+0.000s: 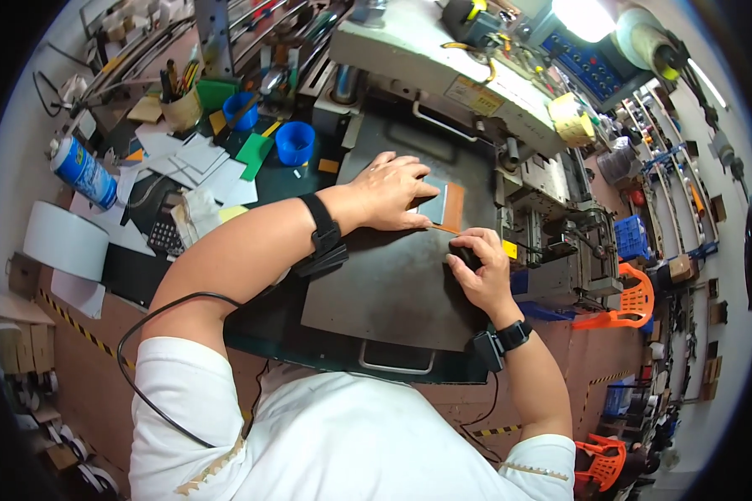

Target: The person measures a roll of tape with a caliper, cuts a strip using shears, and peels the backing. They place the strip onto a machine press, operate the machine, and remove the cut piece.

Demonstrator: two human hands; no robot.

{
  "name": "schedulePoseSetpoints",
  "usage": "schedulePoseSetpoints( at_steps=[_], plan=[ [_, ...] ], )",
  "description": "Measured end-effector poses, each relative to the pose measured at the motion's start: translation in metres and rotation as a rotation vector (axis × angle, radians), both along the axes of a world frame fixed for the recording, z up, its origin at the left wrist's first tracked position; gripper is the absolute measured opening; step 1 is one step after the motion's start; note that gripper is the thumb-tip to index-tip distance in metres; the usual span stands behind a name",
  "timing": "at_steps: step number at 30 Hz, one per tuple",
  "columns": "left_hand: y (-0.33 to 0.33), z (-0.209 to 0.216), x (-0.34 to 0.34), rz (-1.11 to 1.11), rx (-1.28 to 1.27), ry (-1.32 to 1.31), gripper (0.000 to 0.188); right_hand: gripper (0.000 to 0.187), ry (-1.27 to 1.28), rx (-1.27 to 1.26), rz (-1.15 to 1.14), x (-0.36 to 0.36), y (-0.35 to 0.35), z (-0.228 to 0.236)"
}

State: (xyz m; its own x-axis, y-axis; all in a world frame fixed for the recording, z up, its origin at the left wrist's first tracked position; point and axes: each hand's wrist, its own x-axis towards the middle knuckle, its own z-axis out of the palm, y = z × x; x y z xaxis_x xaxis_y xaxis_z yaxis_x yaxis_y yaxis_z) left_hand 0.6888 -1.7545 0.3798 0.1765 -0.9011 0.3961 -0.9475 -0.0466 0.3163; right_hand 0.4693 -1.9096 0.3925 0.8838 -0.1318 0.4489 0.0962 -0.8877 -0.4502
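My left hand (390, 192) lies with its fingers spread over a small grey-blue flat piece (431, 205). That piece rests on a brown leather-like sheet (454, 206), which shows along its right side. Both lie on a large dark metal plate (376, 292). Close to the sheet's lower right corner, my right hand (482, 271) is closed around a dark rounded thing (466, 255), perhaps a tool handle. The fingers hide most of it, so its kind cannot be made out. Each wrist wears a black strap with a small device.
A machine's pale beam (426, 67) crosses behind the plate. Two blue cups (294, 144), papers (194, 163), a spray can (83, 173) and a pen holder (181, 108) crowd the left. Machine parts (560, 242) stand at the right, with an orange chair (631, 301) beyond.
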Motion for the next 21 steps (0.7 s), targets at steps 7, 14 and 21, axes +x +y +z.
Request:
schedulePoseSetpoints(
  at_steps=[7,14,21],
  plan=[
    [0.001,-0.009,0.004,-0.024,-0.101,0.037,0.062,0.023,-0.048,0.039,-0.003,-0.002,-0.005,-0.003],
    [-0.001,-0.002,0.001,-0.026,-0.086,0.044,0.064,0.023,-0.054,0.029,-0.008,-0.003,-0.006,-0.002],
    [0.000,0.002,0.001,-0.011,-0.049,0.051,0.064,0.022,-0.048,0.081,-0.006,-0.003,-0.005,-0.003]
  ],
)
